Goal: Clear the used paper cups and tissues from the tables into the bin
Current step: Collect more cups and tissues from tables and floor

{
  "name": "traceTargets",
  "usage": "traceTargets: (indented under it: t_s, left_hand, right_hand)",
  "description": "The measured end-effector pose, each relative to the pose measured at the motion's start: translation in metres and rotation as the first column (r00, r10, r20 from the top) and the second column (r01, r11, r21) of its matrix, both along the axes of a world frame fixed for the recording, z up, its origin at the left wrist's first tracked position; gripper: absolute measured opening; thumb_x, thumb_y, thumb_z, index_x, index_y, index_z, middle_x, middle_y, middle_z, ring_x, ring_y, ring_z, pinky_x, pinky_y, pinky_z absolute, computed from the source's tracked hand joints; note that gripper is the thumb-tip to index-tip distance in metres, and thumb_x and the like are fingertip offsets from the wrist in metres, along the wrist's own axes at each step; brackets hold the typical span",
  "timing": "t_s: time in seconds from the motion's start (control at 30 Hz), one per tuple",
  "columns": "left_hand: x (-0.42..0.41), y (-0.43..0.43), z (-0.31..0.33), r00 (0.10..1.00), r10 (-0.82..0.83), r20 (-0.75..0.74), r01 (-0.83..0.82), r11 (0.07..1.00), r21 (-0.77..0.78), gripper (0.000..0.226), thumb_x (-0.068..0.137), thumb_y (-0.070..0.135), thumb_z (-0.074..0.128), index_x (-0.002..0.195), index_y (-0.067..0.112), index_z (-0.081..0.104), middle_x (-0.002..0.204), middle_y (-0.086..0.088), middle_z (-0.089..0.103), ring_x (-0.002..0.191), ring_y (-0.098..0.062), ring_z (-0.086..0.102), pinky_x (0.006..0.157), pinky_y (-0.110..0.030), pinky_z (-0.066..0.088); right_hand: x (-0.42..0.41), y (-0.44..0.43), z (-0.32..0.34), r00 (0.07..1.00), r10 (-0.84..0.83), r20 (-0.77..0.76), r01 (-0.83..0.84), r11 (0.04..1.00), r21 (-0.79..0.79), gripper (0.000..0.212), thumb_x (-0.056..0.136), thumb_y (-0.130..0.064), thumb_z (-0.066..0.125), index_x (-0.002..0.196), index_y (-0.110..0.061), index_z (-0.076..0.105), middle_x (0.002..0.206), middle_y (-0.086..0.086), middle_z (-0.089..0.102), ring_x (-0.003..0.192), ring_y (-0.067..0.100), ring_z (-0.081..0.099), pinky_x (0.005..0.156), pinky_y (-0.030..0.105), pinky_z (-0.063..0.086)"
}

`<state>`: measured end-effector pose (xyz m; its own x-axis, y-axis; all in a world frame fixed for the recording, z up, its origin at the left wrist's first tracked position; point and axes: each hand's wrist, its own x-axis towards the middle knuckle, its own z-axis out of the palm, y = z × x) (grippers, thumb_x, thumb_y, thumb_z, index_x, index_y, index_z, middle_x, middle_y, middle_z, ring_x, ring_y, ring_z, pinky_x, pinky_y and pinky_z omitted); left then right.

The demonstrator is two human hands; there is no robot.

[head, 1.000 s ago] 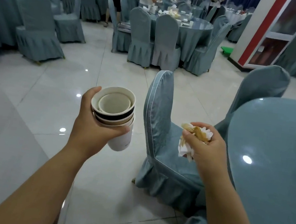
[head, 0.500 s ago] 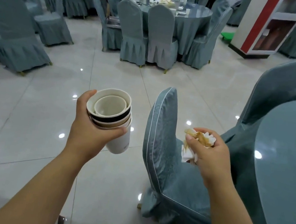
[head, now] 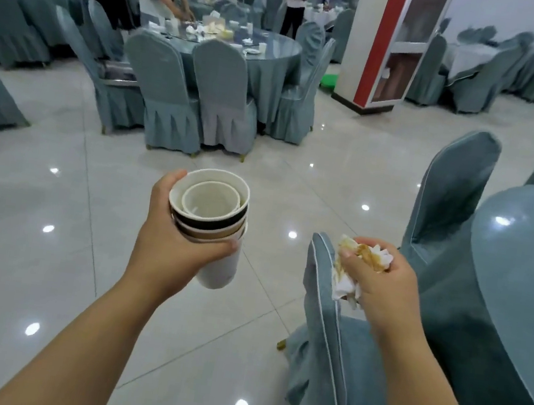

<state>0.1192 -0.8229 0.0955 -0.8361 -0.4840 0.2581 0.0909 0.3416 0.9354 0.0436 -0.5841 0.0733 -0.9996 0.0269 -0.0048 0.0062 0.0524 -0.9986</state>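
Paper, white and brown-banded: a nested stack of cups (head: 210, 225) is held upright in the left hand (head: 167, 250), fingers wrapped around the lower sleeves and thumb pressed across the front. Nesting is judged to serve economy of grip, so that several cups are carried as one column; the upright hold would keep any dregs inside. The innermost cup appears empty, though its bottom is only partly seen.

Crumpled tissues (head: 357, 268), white with brown staining, are balled in the right hand (head: 380, 285), which is closed tightly around them; the wad is judged to be compressed so that no loose sheet is dropped in transit. It is held above the back of a grey-blue covered chair (head: 322, 311), just beside a round table (head: 521, 270) whose visible surface is bare.

No bin is identified with certainty in this view; a green object (head: 329, 81) on the floor by the pillar (head: 374, 46) cannot be told. A further table (head: 278, 51) with cups and plates is being attended by other persons.

Judgement: the collecting step is done for this table; carriage to the bin is pending.
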Motion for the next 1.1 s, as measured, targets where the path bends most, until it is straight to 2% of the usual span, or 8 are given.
traceTargets:
  t_s: [0.1,0.23,0.4,0.5,0.7,0.8,0.93,1.1]
  left_hand:
    - [-0.042,-0.023,0.002,0.997,-0.081,-0.013,0.081,0.997,0.002,0.098,0.054,0.013,0.09,0.127,0.043,0.031,0.112,0.028,0.048,0.094,0.021,0.05,0.067,-0.006,0.041]
    - [-0.106,-0.043,0.0,0.979,-0.201,-0.029,0.201,0.98,-0.012,0.098,0.053,0.013,0.09,0.128,0.04,0.034,0.111,0.029,0.049,0.099,0.017,0.051,0.069,-0.007,0.044]
    - [-0.2,-0.063,-0.002,0.946,-0.317,-0.063,0.315,0.948,-0.051,0.101,0.052,0.016,0.091,0.133,0.035,0.034,0.114,0.026,0.05,0.103,0.013,0.051,0.076,-0.011,0.042]
    - [-0.254,-0.073,0.003,0.921,-0.386,-0.053,0.382,0.922,-0.065,0.1,0.051,0.016,0.091,0.131,0.037,0.034,0.111,0.027,0.051,0.099,0.016,0.051,0.072,-0.008,0.042]
    - [-0.35,-0.085,0.009,0.873,-0.48,-0.089,0.478,0.877,-0.045,0.1,0.051,0.014,0.091,0.129,0.039,0.034,0.114,0.023,0.051,0.1,0.015,0.052,0.074,-0.01,0.042]
    - [-0.392,-0.087,0.003,0.847,-0.526,-0.076,0.527,0.85,-0.01,0.103,0.051,0.014,0.091,0.132,0.04,0.033,0.114,0.025,0.052,0.098,0.018,0.052,0.071,-0.008,0.042]
    - [-0.455,-0.094,-0.003,0.817,-0.571,-0.078,0.574,0.818,0.018,0.099,0.053,0.009,0.09,0.13,0.037,0.033,0.107,0.03,0.049,0.09,0.027,0.049,0.065,0.003,0.04]
    - [-0.537,-0.108,-0.008,0.74,-0.669,-0.07,0.672,0.74,0.032,0.099,0.056,0.009,0.089,0.133,0.035,0.033,0.106,0.032,0.045,0.085,0.032,0.045,0.062,0.006,0.037]
  right_hand:
    - [-0.023,-0.02,0.003,0.998,-0.062,-0.006,0.062,0.998,0.004,0.013,0.081,-0.012,0.073,0.093,-0.012,0.066,0.077,0.001,0.064,0.062,0.006,0.058,0.051,0.018,0.05]
    - [-0.064,-0.038,0.004,0.987,-0.159,-0.016,0.159,0.987,-0.005,0.013,0.082,-0.012,0.073,0.094,-0.012,0.067,0.078,0.002,0.065,0.061,0.004,0.06,0.051,0.017,0.049]
    - [-0.129,-0.054,0.004,0.967,-0.254,-0.013,0.254,0.967,-0.001,0.015,0.083,-0.02,0.072,0.097,-0.017,0.066,0.089,0.007,0.067,0.077,0.019,0.065,0.059,0.03,0.058]
    - [-0.166,-0.061,0.011,0.936,-0.351,-0.015,0.351,0.936,-0.016,0.016,0.083,-0.02,0.072,0.098,-0.018,0.066,0.09,0.005,0.067,0.077,0.016,0.064,0.055,0.024,0.054]
    - [-0.232,-0.076,0.026,0.89,-0.455,-0.011,0.455,0.89,-0.009,0.015,0.085,-0.019,0.07,0.098,-0.018,0.065,0.091,0.006,0.067,0.08,0.02,0.063,0.055,0.026,0.048]
    - [-0.26,-0.084,0.028,0.877,-0.48,-0.002,0.48,0.877,-0.006,0.015,0.084,-0.018,0.07,0.099,-0.016,0.065,0.089,0.011,0.067,0.072,0.018,0.06,0.052,0.024,0.046]
    - [-0.298,-0.098,0.018,0.847,-0.531,0.037,0.531,0.847,-0.009,0.016,0.084,-0.019,0.069,0.099,-0.016,0.064,0.085,0.013,0.064,0.063,0.017,0.055,0.043,0.019,0.042]
    - [-0.35,-0.118,0.009,0.791,-0.608,0.074,0.612,0.784,-0.098,0.021,0.085,-0.014,0.067,0.104,-0.009,0.061,0.081,0.016,0.062,0.054,0.018,0.053,0.039,0.023,0.04]
